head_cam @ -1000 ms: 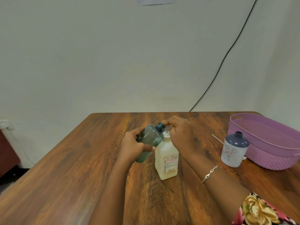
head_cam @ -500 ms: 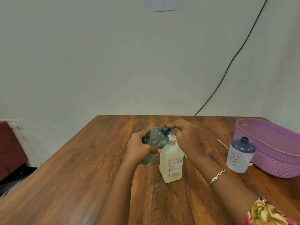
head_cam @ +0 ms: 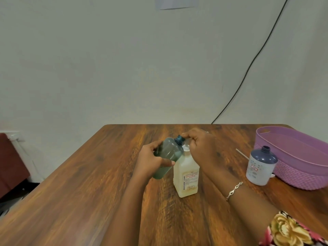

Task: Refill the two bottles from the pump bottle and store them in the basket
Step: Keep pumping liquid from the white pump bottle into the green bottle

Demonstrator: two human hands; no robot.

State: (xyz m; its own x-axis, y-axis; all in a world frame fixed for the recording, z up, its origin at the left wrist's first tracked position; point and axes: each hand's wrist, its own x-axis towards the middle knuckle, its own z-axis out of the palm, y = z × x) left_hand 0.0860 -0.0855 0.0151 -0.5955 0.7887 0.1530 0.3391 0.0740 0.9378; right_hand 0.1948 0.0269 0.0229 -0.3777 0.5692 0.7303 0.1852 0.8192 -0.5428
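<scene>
My left hand [head_cam: 150, 161] grips a translucent teal bottle [head_cam: 167, 154], tilted so its open neck points up and right toward the pump. A cream pump bottle [head_cam: 186, 176] with a printed label stands upright mid-table. My right hand [head_cam: 201, 147] covers its pump head, fingers curled over it, fingertips by the teal bottle's neck. The pump head itself is mostly hidden. A white bottle with a dark blue top [head_cam: 260, 166] stands open-necked to the right, beside a purple basket [head_cam: 301, 173].
All of it sits on a wooden table [head_cam: 88, 192] set against a pale wall. A thin white stick [head_cam: 242, 154] lies between the pump bottle and the basket. A black cable [head_cam: 248, 68] runs down the wall. A dark red object [head_cam: 10, 162] stands left of the table.
The hands and both bottles keep the same pose throughout. Only the camera has shifted a little, tilting the view slightly downward and left.
</scene>
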